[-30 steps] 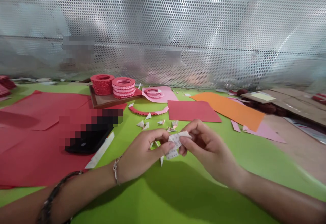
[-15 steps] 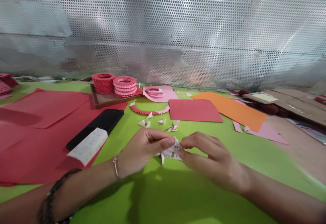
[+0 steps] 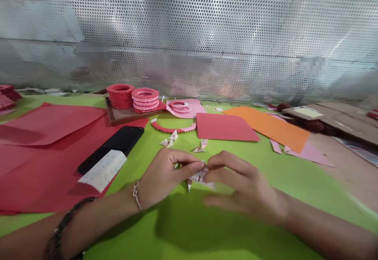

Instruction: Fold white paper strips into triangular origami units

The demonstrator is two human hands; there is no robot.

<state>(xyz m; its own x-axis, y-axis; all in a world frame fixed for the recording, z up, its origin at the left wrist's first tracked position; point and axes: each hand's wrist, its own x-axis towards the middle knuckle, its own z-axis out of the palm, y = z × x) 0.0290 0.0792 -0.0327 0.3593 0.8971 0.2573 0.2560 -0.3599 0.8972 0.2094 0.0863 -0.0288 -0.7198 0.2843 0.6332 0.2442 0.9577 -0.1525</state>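
Note:
Between the thumb and fingers of my left hand (image 3: 165, 175) is a small folded paper piece (image 3: 198, 176), whitish with a printed pattern. Its pointed tips stick out below and to the right, and my fingers cover part of it. My right hand (image 3: 245, 185) is just right of it, thumb dropped away from the fingers and blurred. The right fingertips are beside the paper; whether they touch it I cannot tell. Beyond my hands, several small folded paper triangles (image 3: 167, 143) lie on the green tabletop (image 3: 189, 228).
A phone (image 3: 132, 136) with a paper strip (image 3: 104, 170) lies on red sheets (image 3: 53, 165) to the left. Farther back are notched red and pink paper rings (image 3: 145, 100) stacked on a brown tray (image 3: 118, 119), a red card (image 3: 226, 128), orange paper (image 3: 271, 128) and a perforated metal screen (image 3: 189, 35).
My right thumb has come off the folded paper and the right fingers have spread. One small triangle behind my hands is gone from its spot. My left hand still holds the piece.

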